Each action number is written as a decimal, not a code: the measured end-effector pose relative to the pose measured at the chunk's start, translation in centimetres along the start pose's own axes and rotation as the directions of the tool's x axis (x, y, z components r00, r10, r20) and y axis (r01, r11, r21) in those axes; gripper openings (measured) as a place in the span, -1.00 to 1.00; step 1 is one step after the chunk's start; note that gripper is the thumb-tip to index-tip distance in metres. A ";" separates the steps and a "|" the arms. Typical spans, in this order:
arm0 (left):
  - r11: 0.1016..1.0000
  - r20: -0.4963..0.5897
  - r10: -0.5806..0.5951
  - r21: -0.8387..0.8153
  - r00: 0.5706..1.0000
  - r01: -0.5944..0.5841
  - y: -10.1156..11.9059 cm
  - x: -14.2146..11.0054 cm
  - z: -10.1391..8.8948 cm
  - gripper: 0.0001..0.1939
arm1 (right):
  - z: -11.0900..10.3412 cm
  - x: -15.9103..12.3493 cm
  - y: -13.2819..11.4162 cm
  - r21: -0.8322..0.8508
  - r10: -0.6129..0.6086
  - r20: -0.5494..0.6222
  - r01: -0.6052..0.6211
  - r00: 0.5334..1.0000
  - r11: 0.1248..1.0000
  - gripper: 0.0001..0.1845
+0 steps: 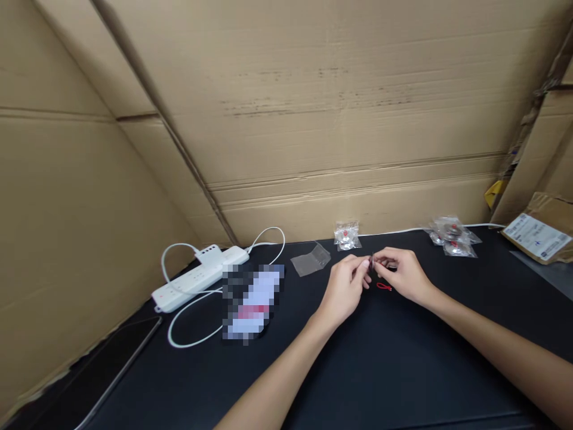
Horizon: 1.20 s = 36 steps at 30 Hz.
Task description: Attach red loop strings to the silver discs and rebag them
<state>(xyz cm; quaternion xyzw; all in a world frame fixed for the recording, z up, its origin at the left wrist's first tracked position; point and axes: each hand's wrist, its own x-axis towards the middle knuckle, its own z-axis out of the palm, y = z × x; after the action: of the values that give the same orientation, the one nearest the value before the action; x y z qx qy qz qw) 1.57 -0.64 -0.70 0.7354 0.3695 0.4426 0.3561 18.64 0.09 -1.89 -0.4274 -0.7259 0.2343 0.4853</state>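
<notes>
My left hand (345,285) and my right hand (404,272) meet above the black table, fingertips pinched together. Between them is a small thin object (373,260), seen edge-on, perhaps a metal disc; the fingers cover most of it. Just below, a thin red cord (384,287) lies looped on the table. Left of my hands rests an opened clear plastic bag (310,260). Behind them, against the cardboard, sits a clear packet (347,235) with a shiny round piece and a red bit inside.
Several similar packets (453,236) are heaped at the back right, near a cardboard parcel (539,230) with a white label. On the left are a white power strip (199,278) with looping cables, a pixelated item (255,303) and a dark flat device (107,364). Cardboard walls (349,143) enclose the table.
</notes>
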 end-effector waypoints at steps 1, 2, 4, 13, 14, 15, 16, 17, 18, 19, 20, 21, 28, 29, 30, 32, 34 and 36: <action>1.000 -0.014 -0.005 -0.007 1.000 0.005 0.0 0.0 0.0 -0.70 | 0.0 0.0 0.0 0.024 0.017 0.006 -0.017 1.000 1.000 -0.88; 0.999 -0.029 -0.022 -0.029 0.999 0.021 -0.1 0.1 0.1 -0.73 | 0.1 0.0 0.0 0.054 0.034 0.016 -0.035 0.999 0.998 -0.88; 0.993 -0.055 -0.078 -0.089 0.995 0.072 -0.1 0.1 0.2 -0.78 | 0.3 -0.1 -0.1 0.125 0.060 0.045 -0.065 0.997 0.990 -0.88; 0.963 -0.082 -0.180 -0.217 0.980 0.159 0.2 0.4 0.0 -0.94 | 1.1 -0.2 0.7 0.340 0.159 0.110 -0.187 0.981 0.922 -0.78; 0.964 -0.082 -0.175 -0.219 0.981 0.154 0.2 0.4 0.0 -0.94 | 1.1 -0.2 0.7 0.351 0.168 0.115 -0.198 0.979 0.915 -0.78; 0.965 -0.081 -0.169 -0.216 0.982 0.148 0.2 0.4 0.0 -0.94 | 1.1 -0.2 0.7 0.358 0.176 0.117 -0.207 0.977 0.911 -0.77; 0.967 -0.076 -0.160 -0.210 0.984 0.141 0.1 0.4 0.0 -0.94 | 1.1 -0.2 0.6 0.361 0.181 0.121 -0.214 0.976 0.908 -0.77; 0.970 -0.070 -0.148 -0.207 0.987 0.130 0.1 0.4 0.0 -0.94 | 1.1 -0.2 0.4 0.363 0.183 0.127 -0.218 0.975 0.906 -0.77; 0.971 -0.065 -0.135 -0.206 0.989 0.119 0.0 0.4 0.0 -0.94 | 1.0 -0.2 0.3 0.367 0.179 0.132 -0.216 0.975 0.905 -0.77; 0.972 -0.060 -0.123 -0.208 0.991 0.108 -0.1 0.4 -0.1 -0.95 | 1.0 -0.2 0.2 0.377 0.169 0.138 -0.209 0.976 0.902 -0.77; 0.972 -0.059 -0.112 -0.214 0.992 0.097 -0.2 0.4 -0.1 -0.95 | 1.0 -0.2 0.0 0.388 0.154 0.144 -0.199 0.978 0.900 -0.77; 0.971 -0.059 -0.104 -0.222 0.993 0.088 -0.4 0.5 -0.2 -0.96 | 0.9 -0.1 -0.1 0.399 0.138 0.147 -0.186 0.979 0.898 -0.76; 0.964 -0.057 -0.107 -0.249 0.993 0.089 -0.9 0.6 -0.3 -0.94 | 0.9 -0.1 0.1 0.402 0.114 0.130 -0.157 0.985 0.902 -0.59; 0.966 -0.060 -0.105 -0.242 0.993 0.088 -0.9 0.6 -0.2 -0.94 | 0.9 -0.1 0.2 0.403 0.111 0.136 -0.158 0.984 0.902 -0.59; 0.968 -0.059 -0.102 -0.238 0.993 0.085 -0.9 0.6 -0.2 -0.93 | 0.9 -0.1 0.2 0.406 0.108 0.140 -0.157 0.984 0.900 -0.60; 0.968 -0.047 -0.093 -0.238 0.995 0.079 -0.8 0.5 -0.1 -0.94 | 1.0 -0.1 0.2 0.426 0.104 0.142 -0.156 0.984 0.891 -0.63; 0.965 -0.031 -0.086 -0.250 0.996 0.075 -0.7 0.4 -0.1 -0.94 | 1.1 -0.1 0.2 0.453 0.111 0.145 -0.166 0.983 0.876 -0.63; 0.958 -0.018 -0.084 -0.276 0.996 0.076 -0.6 0.4 -0.1 -0.94 | 1.1 -0.1 0.1 0.477 0.129 0.147 -0.185 0.981 0.859 -0.59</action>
<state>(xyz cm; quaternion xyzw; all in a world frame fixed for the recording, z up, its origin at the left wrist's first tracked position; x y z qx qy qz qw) 1.51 0.05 -1.02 0.6566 0.3393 0.4855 0.4669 17.74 0.18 -2.45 -0.3350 -0.6315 0.4719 0.5161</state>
